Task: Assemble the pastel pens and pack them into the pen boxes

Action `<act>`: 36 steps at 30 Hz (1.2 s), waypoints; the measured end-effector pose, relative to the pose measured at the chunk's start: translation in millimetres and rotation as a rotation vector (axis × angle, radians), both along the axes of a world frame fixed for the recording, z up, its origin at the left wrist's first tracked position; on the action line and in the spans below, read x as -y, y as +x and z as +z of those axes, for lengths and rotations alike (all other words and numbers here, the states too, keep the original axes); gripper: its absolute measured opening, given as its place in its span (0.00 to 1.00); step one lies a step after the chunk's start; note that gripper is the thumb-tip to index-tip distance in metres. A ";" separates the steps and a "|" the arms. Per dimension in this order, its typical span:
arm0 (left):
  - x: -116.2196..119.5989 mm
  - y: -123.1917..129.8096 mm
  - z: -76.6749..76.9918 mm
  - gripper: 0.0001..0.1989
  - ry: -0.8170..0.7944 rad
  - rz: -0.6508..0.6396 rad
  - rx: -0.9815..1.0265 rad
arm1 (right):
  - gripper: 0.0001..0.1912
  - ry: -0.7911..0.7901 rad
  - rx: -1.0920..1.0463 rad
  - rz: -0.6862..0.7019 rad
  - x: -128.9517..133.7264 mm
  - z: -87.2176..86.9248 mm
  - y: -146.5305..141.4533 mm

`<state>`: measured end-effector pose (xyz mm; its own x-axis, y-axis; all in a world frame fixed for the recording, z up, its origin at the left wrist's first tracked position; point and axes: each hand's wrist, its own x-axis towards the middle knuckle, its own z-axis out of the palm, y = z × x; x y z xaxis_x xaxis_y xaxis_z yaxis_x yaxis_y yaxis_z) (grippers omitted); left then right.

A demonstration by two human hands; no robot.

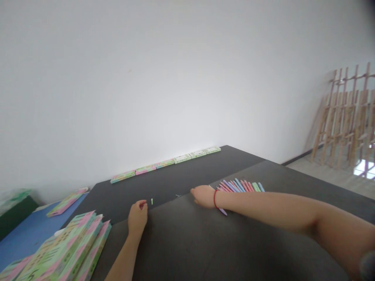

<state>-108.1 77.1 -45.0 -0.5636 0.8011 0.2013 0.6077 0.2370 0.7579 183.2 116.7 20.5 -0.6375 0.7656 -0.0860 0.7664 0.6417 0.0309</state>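
Note:
My left hand point(138, 218) is over the dark table with its fingers curled and thumb close to them; whatever is between them, if anything, is hidden. Just right of its fingertips lies a tiny pale green piece point(152, 201). My right hand point(203, 196), a red string round the wrist, reaches left across the table with its fingers bent together. What they may hold cannot be seen. Beneath that wrist a purple pen point(223, 212) pokes out. Beyond the right forearm lies a row of pink, purple, blue and green pens point(238, 185). A small clear scrap point(178, 195) rests between the hands.
Flat printed boxes point(165, 164) line the table's far edge by the white wall. More boxes are stacked point(79, 246) at the near left, beside a blue surface point(26, 238) with another box point(66, 203). Wooden easels point(345, 121) stand on the floor at right.

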 end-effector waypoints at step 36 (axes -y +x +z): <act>-82.2 -1.7 -25.2 0.15 -0.070 -0.263 -0.498 | 0.16 -0.128 -0.349 0.151 -105.2 -55.1 -168.9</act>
<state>-109.9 159.3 -70.2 -0.1940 0.9227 0.3333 0.9332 0.0688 0.3527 14.3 221.9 -34.6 -0.7498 0.6582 0.0669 0.6136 0.7296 -0.3019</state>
